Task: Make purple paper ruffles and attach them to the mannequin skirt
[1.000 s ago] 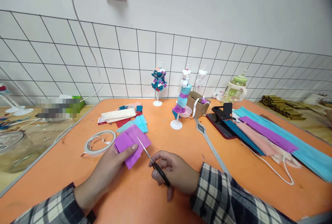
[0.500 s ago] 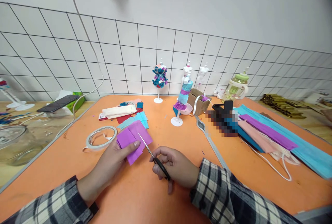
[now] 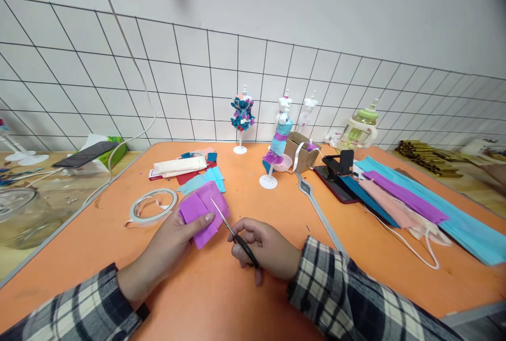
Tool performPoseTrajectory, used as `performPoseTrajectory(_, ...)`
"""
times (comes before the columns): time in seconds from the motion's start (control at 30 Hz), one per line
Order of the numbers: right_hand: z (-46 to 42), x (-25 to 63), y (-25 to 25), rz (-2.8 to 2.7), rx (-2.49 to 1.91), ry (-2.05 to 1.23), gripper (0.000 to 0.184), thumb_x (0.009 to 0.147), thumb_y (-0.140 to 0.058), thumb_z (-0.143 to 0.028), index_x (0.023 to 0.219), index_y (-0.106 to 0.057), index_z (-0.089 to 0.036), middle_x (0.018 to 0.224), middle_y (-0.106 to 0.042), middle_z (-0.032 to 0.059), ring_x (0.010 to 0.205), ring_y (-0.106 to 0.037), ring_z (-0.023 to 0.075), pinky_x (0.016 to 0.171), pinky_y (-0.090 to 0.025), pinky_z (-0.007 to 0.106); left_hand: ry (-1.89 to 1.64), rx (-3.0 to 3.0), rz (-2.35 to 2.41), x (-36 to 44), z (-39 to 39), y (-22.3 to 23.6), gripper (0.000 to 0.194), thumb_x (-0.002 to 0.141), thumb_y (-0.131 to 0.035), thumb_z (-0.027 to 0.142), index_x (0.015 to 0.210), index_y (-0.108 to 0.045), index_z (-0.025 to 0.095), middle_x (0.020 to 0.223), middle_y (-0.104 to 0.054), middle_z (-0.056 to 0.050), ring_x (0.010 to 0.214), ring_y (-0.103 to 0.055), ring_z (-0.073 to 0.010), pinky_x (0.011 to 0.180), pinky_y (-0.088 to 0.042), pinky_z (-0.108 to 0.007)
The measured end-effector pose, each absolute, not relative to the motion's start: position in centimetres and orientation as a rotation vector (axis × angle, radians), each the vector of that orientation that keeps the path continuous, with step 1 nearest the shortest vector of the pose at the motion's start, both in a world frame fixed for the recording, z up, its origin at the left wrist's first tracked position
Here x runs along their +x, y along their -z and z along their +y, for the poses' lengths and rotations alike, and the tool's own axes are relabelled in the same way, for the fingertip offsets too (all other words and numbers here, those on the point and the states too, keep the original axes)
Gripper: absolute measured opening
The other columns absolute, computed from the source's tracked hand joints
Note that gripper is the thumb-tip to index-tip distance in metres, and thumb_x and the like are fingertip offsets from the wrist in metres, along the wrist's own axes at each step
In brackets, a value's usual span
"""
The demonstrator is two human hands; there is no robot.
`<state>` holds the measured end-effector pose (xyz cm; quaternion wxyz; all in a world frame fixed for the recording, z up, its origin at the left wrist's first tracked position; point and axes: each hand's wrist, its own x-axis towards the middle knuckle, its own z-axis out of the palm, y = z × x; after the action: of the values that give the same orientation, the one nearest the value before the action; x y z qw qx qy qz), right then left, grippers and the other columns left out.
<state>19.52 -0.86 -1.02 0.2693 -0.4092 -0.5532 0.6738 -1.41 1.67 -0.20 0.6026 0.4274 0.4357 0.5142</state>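
My left hand (image 3: 174,238) pinches several layered pieces of purple crepe paper (image 3: 207,193), thumb on top. Black-handled scissors (image 3: 244,249) are gripped in my right hand (image 3: 263,246), and their slim metal blades lie over the right part of the purple paper. Whether the blades are cutting into it I cannot tell. Just behind the paper lie light blue paper pieces (image 3: 215,175). A roll of white double-sided tape (image 3: 136,209) rests left of my left hand.
Small mannequins stand at the back, one with teal ruffles (image 3: 242,114), another in a blue and purple dress (image 3: 280,140). A cardboard box (image 3: 299,152), a phone (image 3: 340,188), folded paper sheets (image 3: 415,201) and a green-lidded bottle (image 3: 359,127) occupy the right. At left sits a glass jar (image 3: 23,217).
The view has shifted slightly, so the background sits a little higher and further left. Both hands keep their hold on the purple paper and the scissors, nearly in the same place.
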Motion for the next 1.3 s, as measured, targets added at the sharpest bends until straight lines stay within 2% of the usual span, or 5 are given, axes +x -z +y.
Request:
performPoseTrajectory(0.33,-1.09,19.54,0.50,-1.504,-1.088,-1.842,0.039,0.074,-0.074,-0.037,0.106,-0.057,-0.023,0.077,-0.054,-0.0028,0.062,-0.053,0.0104,0.037,-0.043,0.012,-1.140,1.072,0.966,-1.55,1.76,0.54,0.041,0.071,-0.088,0.035,0.105,-0.068,0.022,0.089,-0.073,-0.003,0.079,-0.064,-0.0232,0.075,-0.045,-0.032)
performPoseTrajectory(0.6,-1.01,19.49,0.98,-1.507,-1.096,-1.815,0.038,0.076,-0.075,-0.041,0.104,-0.057,-0.024,0.073,-0.051,-0.0052,0.058,-0.053,0.0096,0.038,-0.049,0.016,-1.136,1.091,1.005,-1.49,1.55,0.50,0.045,0.069,-0.088,0.037,0.107,-0.070,0.021,0.095,-0.074,-0.005,0.085,-0.064,-0.0242,0.077,-0.047,-0.033)
performPoseTrajectory(0.9,-1.37,19.40,0.72,-1.503,-1.025,-1.854,0.045,0.078,-0.074,-0.050,0.109,-0.055,-0.023,0.074,-0.053,-0.0043,0.061,-0.052,0.0107,0.037,-0.048,0.015,-1.068,1.108,0.999,-1.35,1.43,1.00,0.038,0.072,-0.086,0.040,0.101,-0.069,0.022,0.088,-0.072,-0.004,0.080,-0.064,-0.0238,0.076,-0.049,-0.034)
performPoseTrajectory(1.13,-1.35,19.09,0.61,-1.476,-1.092,-1.844,0.047,0.075,-0.077,-0.044,0.111,-0.054,-0.023,0.074,-0.050,-0.0045,0.065,-0.054,0.0115,0.037,-0.049,0.015,-1.109,1.107,0.987,-1.27,1.44,1.24,0.045,0.071,-0.086,0.039,0.110,-0.071,0.023,0.095,-0.073,-0.006,0.089,-0.065,-0.0265,0.082,-0.051,-0.036)
performPoseTrajectory(1.3,-1.34,19.19,0.75,-1.509,-1.067,-1.815,0.050,0.076,-0.074,-0.047,0.114,-0.053,-0.023,0.076,-0.050,-0.0043,0.063,-0.055,0.0120,0.035,-0.048,0.016,-1.073,1.075,0.972,-1.27,1.33,1.33,0.040,0.069,-0.088,0.038,0.102,-0.071,0.021,0.089,-0.074,-0.006,0.081,-0.065,-0.0247,0.076,-0.051,-0.035)
